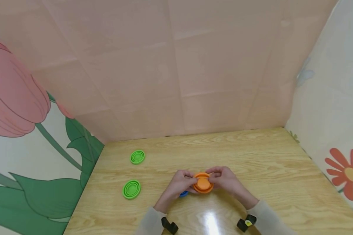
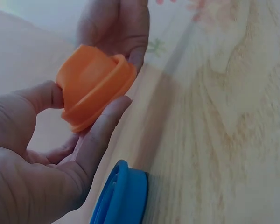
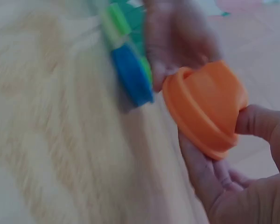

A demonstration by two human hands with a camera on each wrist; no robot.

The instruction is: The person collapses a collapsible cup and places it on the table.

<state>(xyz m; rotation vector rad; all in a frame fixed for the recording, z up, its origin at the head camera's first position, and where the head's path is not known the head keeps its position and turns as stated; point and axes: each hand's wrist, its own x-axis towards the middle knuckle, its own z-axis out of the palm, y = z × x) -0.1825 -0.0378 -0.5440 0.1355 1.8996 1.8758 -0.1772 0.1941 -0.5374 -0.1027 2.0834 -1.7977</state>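
Note:
Both hands hold one orange collapsible silicone cup [image 1: 203,184] above the table. In the left wrist view its base part bulges out from the thicker rim, partly unfolded. My left hand [image 1: 180,182] pinches it from the left, thumb on the bulging part and fingers under the rim. From the other side my right hand [image 1: 226,179] grips it the same way, as the right wrist view shows with the orange cup [image 3: 207,107]. A blue collapsible cup [image 2: 126,196] rests on the table below the left hand, mostly hidden by that hand in the head view.
Two flat green collapsible cups, a nearer one [image 1: 131,189] and a farther one [image 1: 137,157], lie on the left part of the wooden table [image 1: 253,156]. A pinkish sheet [image 1: 176,71] hangs behind the table, and flower-printed sheets stand at both sides.

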